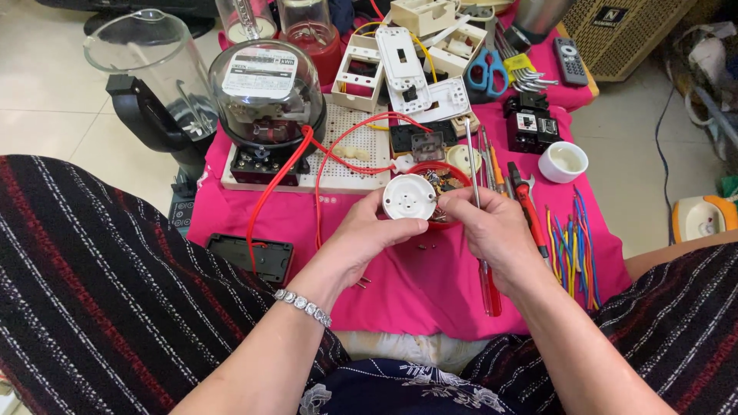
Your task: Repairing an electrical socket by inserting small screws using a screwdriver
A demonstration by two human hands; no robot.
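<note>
Head view, looking down over the lap: a round white fitting [409,197] is pinched in the left hand [361,238], thumb under its near rim and fingers curled behind, so that its flat face with small holes is turned up toward the camera where it can be seen and worked on. The right hand [492,230] is closed narrowly just beside the fitting, fingertips brought together at its right edge as if around something very small; what is pinched there cannot be made out. A long screwdriver with a red handle [483,253] is seen crossing under that hand, shaft pointing away and handle toward the body, though whether it is gripped or merely lying on the cloth cannot be told. Directly beyond both hands a red bowl of small metal parts [446,178] is set, close enough to be reached without shifting the wrists. Everything is laid on a pink cloth [415,284]. Past the left hand a white perforated board [350,165] carries a glass-domed electric meter [265,96], from which red wires [277,180] loop back toward the hands. To the outside of the right hand a bundle of coloured wires [573,242] and a small white cup [563,161] are placed. A black cover [250,257] lies near the left wrist.
</note>
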